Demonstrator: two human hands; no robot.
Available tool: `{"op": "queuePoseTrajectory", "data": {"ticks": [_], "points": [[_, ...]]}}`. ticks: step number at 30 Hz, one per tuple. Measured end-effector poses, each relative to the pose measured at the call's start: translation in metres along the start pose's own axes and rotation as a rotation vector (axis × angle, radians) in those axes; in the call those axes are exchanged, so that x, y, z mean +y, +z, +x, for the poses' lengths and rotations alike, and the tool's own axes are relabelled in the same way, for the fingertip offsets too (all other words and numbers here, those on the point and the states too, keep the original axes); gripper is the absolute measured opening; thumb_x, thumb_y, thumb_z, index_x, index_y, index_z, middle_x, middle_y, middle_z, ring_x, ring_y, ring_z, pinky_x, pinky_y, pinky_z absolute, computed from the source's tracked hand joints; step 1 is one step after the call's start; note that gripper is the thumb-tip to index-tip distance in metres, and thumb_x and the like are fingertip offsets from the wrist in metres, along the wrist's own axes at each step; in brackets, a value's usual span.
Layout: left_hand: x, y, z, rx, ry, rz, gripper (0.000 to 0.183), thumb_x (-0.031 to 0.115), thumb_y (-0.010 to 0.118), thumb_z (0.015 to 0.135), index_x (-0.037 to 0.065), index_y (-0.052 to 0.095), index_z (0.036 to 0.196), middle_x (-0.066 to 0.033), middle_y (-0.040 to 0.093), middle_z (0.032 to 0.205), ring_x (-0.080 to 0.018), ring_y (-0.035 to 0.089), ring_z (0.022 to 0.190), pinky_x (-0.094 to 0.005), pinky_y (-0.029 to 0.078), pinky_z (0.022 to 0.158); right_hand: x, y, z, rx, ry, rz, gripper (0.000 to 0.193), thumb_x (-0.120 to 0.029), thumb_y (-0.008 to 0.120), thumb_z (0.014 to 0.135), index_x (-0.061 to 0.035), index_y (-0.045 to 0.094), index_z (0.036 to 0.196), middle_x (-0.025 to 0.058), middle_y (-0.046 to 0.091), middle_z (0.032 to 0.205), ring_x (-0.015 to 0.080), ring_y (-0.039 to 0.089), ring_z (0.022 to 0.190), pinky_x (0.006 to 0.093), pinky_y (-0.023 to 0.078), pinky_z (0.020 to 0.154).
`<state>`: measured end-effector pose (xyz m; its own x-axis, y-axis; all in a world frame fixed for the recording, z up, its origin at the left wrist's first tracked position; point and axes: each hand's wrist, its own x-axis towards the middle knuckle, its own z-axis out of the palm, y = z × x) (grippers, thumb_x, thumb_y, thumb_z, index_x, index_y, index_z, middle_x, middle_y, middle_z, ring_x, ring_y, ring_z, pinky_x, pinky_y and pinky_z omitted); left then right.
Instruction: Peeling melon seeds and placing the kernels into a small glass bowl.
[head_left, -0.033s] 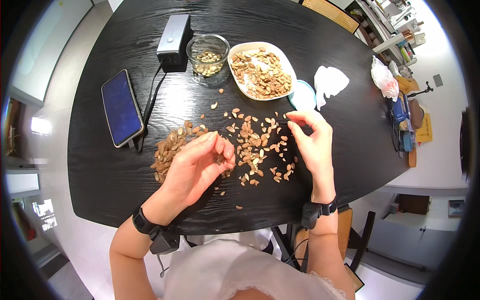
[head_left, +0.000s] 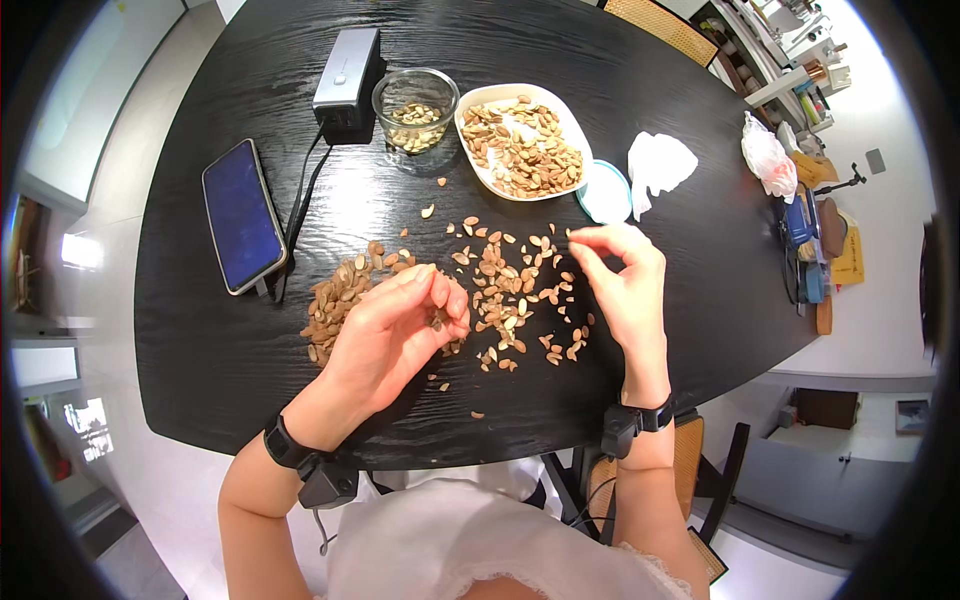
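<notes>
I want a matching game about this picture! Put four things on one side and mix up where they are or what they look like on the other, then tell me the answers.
Things:
1. Left hand
2. Phone
3. Glass bowl
4. Right hand

Places and looks:
A. See-through, with pale seeds inside
B. To the right of the scattered seeds
C. Curled, beside the big brown seed heap
D. Blue on its front, furthest left of these four

Right pairs: 1-C, 2-D, 3-A, 4-B
</notes>
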<state>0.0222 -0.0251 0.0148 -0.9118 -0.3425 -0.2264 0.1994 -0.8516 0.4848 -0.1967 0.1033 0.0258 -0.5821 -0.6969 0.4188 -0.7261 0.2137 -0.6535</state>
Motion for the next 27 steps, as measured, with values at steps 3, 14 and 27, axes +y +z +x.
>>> {"op": "queuePoseTrajectory", "data": {"ticks": [3,14,27], "points": [[0.001,-0.001,0.0,-0.003,-0.011,0.018,0.022,0.022,0.047,0.097,0.005,0.05,0.084,-0.0089,0.054,0.088,-0.0193,0.053,0.086,-0.0321,0.044,0.081,-0.014,-0.005,0.0,-0.249,0.041,-0.006,0.004,-0.005,0.072,0.072,-0.0024,0.07,0.074,0.0068,0.062,0.067,0.0187,0.058,0.064,0.0312,0.045,0.059],[0.0,0.004,-0.001,0.019,-0.042,0.1,0.021,0.02,0.05,0.095,0.0,0.055,0.092,-0.0102,0.056,0.093,-0.0191,0.054,0.088,-0.0311,0.045,0.081,-0.019,0.004,-0.009,-0.395,0.04,-0.07,0.008,-0.008,0.072,0.071,-0.0026,0.067,0.075,0.0054,0.06,0.067,0.02,0.055,0.065,0.0332,0.043,0.067],[0.001,0.0,0.0,0.011,-0.051,0.097,0.02,0.02,0.052,0.095,0.0,0.057,0.093,-0.0082,0.059,0.093,-0.0161,0.056,0.088,-0.0299,0.046,0.081,-0.031,0.003,-0.01,-0.476,0.008,-0.084,0.012,-0.011,0.072,0.075,-0.0052,0.062,0.071,0.0036,0.059,0.068,0.0199,0.054,0.068,0.0321,0.039,0.072]]}}
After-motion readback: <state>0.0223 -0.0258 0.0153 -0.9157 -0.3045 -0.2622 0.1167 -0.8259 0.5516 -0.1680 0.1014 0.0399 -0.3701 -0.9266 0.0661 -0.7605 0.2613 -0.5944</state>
